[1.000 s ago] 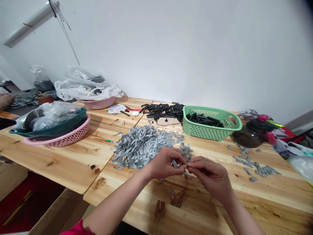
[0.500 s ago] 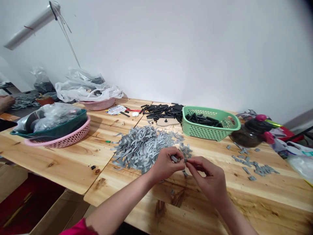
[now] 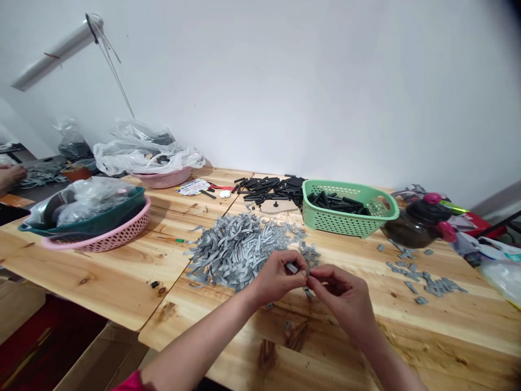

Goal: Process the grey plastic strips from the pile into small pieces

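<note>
Still, the left hand point(image 3: 277, 278) and right hand point(image 3: 341, 293) stay clenched, fingers pinching a small gray strip point(image 3: 291, 267) above the table point(image 3: 378, 320)

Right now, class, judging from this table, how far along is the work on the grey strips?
Probably done: the short grey pieces scattered on the table's right side. In hand: the left hand and right hand pinch a small grey piece between them. Left: the large heap of grey strips beside them.
</note>
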The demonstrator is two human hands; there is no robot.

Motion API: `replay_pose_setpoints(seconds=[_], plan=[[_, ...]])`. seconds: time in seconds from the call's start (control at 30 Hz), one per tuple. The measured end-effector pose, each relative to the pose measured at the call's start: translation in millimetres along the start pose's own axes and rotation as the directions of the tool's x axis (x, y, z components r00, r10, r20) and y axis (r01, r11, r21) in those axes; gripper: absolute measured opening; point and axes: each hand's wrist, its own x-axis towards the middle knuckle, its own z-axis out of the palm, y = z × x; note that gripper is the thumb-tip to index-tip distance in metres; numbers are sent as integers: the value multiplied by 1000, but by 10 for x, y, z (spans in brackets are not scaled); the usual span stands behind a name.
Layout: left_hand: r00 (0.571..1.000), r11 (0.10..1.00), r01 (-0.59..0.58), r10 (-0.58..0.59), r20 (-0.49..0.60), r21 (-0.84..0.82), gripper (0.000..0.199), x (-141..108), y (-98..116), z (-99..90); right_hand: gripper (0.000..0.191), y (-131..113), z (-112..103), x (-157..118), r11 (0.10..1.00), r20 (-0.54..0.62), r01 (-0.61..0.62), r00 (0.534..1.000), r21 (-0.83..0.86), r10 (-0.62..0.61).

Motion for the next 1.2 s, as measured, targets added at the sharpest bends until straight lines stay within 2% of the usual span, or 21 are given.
replay_pose_setpoints(seconds=[0.1,0.23,0.33,0.43,0.53,0.6,0.7,0.9,1.2], plan=[[1000,1000,-26,26,-6,4,4,5,-29,3,16,14,26,22,995,-1,-38,999,91,39],[997,996,-76,76,2,36,3,8,-51,0,21,20,36,43,975,61,-119,992,188,109],[996,992,-87,87,0,93,7,2,-50,0,23,23,13,41,986,40,-67,997,151,62],[983,969,-123,149,-107,216,14,-16,-24,4,22,21,-7,34,993,-24,-29,999,114,32],[935,892,-216,306,-178,398,15,-44,17,16,23,16,-5,27,995,-63,-20,998,97,27],[908,829,-275,391,-152,487,10,-62,38,24,22,19,4,21,998,-81,8,997,70,-2],[895,779,-317,435,-102,542,3,-83,47,31,19,41,15,9,998,-95,62,994,15,-61],[890,712,-372,456,11,596,12,-97,42,11,13,81,22,-13,976,-89,205,973,-79,-212],[886,555,-388,443,133,736,10,-99,50,-41,16,81,39,-45,877,-28,358,922,-320,-386]])
